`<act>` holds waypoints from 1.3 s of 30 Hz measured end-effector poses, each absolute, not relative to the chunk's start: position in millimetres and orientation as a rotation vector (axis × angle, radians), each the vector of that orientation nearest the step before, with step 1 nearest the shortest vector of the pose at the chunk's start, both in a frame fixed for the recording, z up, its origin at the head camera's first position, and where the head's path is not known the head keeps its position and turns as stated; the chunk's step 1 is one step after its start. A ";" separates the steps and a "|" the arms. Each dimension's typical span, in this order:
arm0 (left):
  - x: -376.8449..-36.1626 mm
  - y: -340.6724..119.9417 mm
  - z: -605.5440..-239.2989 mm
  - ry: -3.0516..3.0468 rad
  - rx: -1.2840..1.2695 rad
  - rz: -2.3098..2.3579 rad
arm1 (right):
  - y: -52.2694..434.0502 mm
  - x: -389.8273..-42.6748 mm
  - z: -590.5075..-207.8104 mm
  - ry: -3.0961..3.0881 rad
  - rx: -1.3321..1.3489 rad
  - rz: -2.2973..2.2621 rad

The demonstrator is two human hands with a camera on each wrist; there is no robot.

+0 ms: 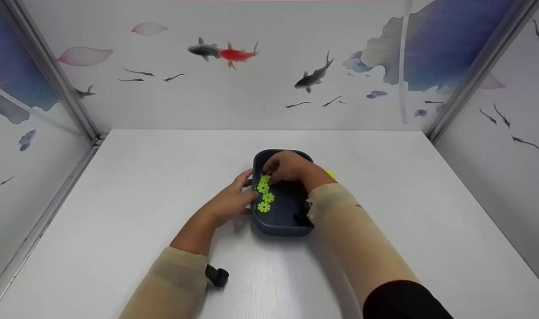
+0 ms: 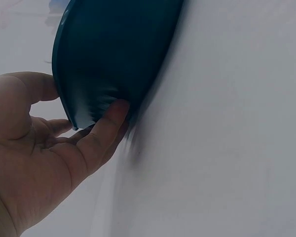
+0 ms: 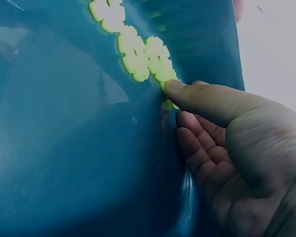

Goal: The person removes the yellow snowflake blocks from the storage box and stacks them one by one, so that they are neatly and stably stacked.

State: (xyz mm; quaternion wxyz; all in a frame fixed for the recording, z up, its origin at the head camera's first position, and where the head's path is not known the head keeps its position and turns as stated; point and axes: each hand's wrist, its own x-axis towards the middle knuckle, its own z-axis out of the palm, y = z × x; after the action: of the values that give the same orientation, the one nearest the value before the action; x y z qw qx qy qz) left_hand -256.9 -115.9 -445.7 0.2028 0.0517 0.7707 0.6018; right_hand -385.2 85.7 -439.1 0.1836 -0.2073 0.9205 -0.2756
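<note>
A dark blue tray (image 1: pixel 282 223) sits mid-table with several yellow-green flower-shaped pieces (image 1: pixel 264 195) in a chain along its left inner side. My left hand (image 1: pixel 234 201) holds the tray's left wall; in the left wrist view the left hand (image 2: pixel 84 133) has its thumb over the rim and fingers against the outer wall of the tray (image 2: pixel 118 49). My right hand (image 1: pixel 287 166) reaches into the far end. In the right wrist view the right hand (image 3: pixel 177 98) pinches the end piece of the green chain (image 3: pixel 138 54) between thumb and curled fingers, on the tray floor (image 3: pixel 64 148).
The white table (image 1: pixel 141 186) is walled by panels with fish pictures on three sides. A small yellow-green thing (image 1: pixel 330 175) peeks out just right of the tray, behind my right wrist. A black camera strap (image 1: pixel 217 275) hangs at my left forearm.
</note>
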 end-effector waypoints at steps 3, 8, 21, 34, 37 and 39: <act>-257.3 -115.6 -445.9 2.155 0.137 1.673 | 85.5 -384.4 -439.3 2.590 -0.597 -0.793; -256.6 -115.4 -444.2 2.149 0.131 1.683 | 86.4 -383.9 -438.7 2.570 -0.631 -0.861; -257.4 -116.2 -444.1 2.143 0.130 1.685 | 88.5 -388.2 -438.8 2.595 -0.622 -1.036; -256.1 -115.1 -444.4 2.150 0.119 1.684 | 84.4 -383.7 -415.2 2.395 -0.418 -1.644; -256.2 -115.1 -445.1 2.156 0.117 1.687 | 87.9 -380.1 -403.4 2.394 -0.348 -1.710; -256.4 -115.0 -445.1 2.157 0.117 1.690 | 92.8 -377.4 -396.0 2.372 -0.307 -1.764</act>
State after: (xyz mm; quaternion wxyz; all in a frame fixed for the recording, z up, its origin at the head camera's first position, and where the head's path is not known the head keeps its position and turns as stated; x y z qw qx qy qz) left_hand -256.4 -115.0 -445.1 0.1982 0.0417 0.7708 0.6040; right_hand -377.4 92.8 -396.0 0.0845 -0.1028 0.7953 -0.5915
